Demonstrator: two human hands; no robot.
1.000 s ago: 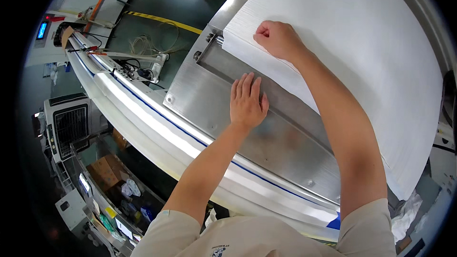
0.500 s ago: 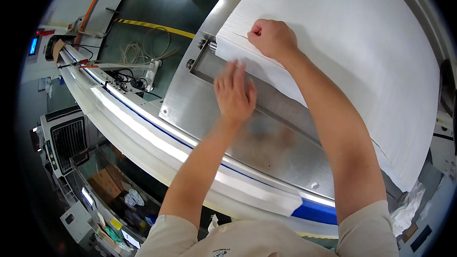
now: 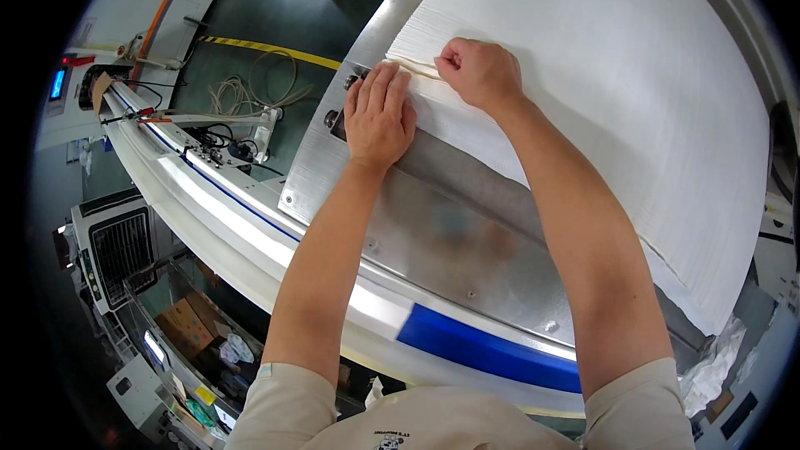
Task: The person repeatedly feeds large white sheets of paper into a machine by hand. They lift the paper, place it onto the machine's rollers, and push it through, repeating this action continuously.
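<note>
A thick stack of folded white fabric (image 3: 600,92) lies on a metal table (image 3: 467,242), its layers showing along the edges. My left hand (image 3: 381,114) rests at the stack's near left corner, fingers stretched out and lying against its front edge. On top, close to that edge, my right hand (image 3: 483,75) is curled closed around what looks like the fabric's edge; its fingertips are partly hidden. Between the two hands runs a raised, cream-coloured fold. A grey band shows below the stack's front side.
Along the table's near side runs a long rail with white fabric and a blue strip (image 3: 483,350). Small rollers (image 3: 331,118) sit at the table's left. Coiled cable (image 3: 250,92) lies on the floor by yellow-black tape (image 3: 275,48). A cardboard box (image 3: 187,325) stands lower left.
My left hand has moved forward and left, from above the metal edge onto the stack's corner. The right hand has barely shifted. More of the blue strip shows on the near rail.
</note>
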